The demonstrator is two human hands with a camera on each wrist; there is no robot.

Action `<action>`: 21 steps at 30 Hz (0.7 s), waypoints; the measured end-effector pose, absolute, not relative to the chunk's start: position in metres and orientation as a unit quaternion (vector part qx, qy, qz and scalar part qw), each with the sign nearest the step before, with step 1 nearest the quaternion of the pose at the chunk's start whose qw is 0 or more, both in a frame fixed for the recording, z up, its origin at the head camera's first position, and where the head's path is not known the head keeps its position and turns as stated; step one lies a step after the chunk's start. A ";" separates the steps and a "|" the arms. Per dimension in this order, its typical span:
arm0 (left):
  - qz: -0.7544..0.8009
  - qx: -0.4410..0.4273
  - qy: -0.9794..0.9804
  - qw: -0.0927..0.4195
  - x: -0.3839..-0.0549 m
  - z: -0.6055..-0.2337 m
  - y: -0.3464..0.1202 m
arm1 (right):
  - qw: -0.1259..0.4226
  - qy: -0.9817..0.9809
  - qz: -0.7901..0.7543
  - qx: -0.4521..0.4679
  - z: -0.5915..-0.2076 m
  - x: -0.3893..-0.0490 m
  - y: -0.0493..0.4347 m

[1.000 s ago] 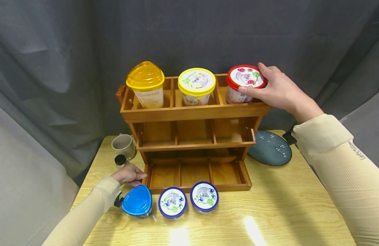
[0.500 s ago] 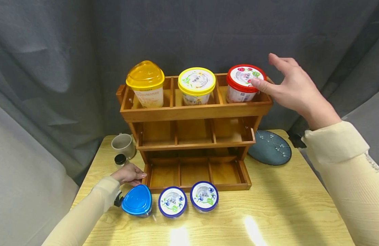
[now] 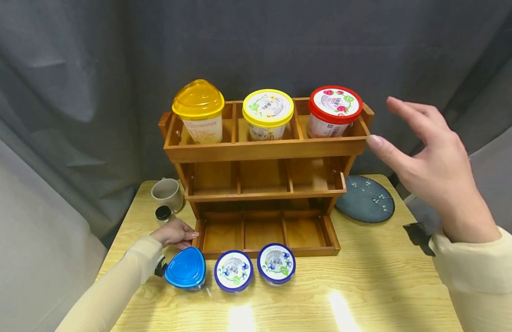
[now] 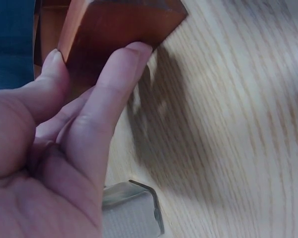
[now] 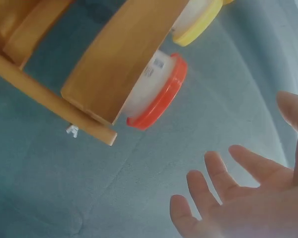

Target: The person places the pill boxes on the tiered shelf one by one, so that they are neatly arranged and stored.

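My left hand [image 3: 176, 233] grips the left wall of the bottom tray of a three-tier wooden rack [image 3: 264, 152]; in the left wrist view thumb and fingers lie on the wood [image 4: 124, 25]. To the right of the rack, my right hand [image 3: 443, 166] hangs in the air, fingers spread, holding nothing. Nearest to it, a red-lidded tub [image 3: 336, 101] stands in the top tier's right compartment. A yellow-lidded tub [image 3: 267, 108] fills the middle one, and a cup with a domed yellow lid [image 3: 199, 110] the left.
In front of the rack stand a blue-lidded cup [image 3: 185, 268] and two blueberry-print tubs, one left [image 3: 233, 271] and one right [image 3: 276, 263]. A mug [image 3: 166, 194] and a black-capped bottle [image 3: 163, 213] are at left. A dark plate [image 3: 365, 199] lies at right.
My right hand has let go of the red-lidded tub and moved away to the right and down, leaving it in the top tier. The left hand stays at the bottom tray.
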State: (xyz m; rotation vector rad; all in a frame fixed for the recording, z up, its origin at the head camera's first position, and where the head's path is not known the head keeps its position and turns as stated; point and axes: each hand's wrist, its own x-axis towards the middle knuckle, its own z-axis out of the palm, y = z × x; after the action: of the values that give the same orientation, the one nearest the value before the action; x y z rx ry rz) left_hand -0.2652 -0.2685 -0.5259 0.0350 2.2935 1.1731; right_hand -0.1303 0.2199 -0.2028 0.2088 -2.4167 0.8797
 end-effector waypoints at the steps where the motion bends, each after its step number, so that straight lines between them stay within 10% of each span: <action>1: 0.438 0.012 0.855 0.278 -0.266 -0.526 -0.269 | 0.283 -0.898 0.328 0.080 -0.207 -0.126 0.219; 21: 0.454 0.000 0.844 0.287 -0.269 -0.531 -0.271 | 0.188 -0.906 0.362 0.109 -0.352 -0.084 0.214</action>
State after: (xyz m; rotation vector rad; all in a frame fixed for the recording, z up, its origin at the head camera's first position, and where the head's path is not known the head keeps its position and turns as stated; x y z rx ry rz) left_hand -0.2693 -0.2713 -0.5309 0.0010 2.2542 1.2127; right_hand -0.0836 0.2139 -0.3525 0.3073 -2.5505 1.0191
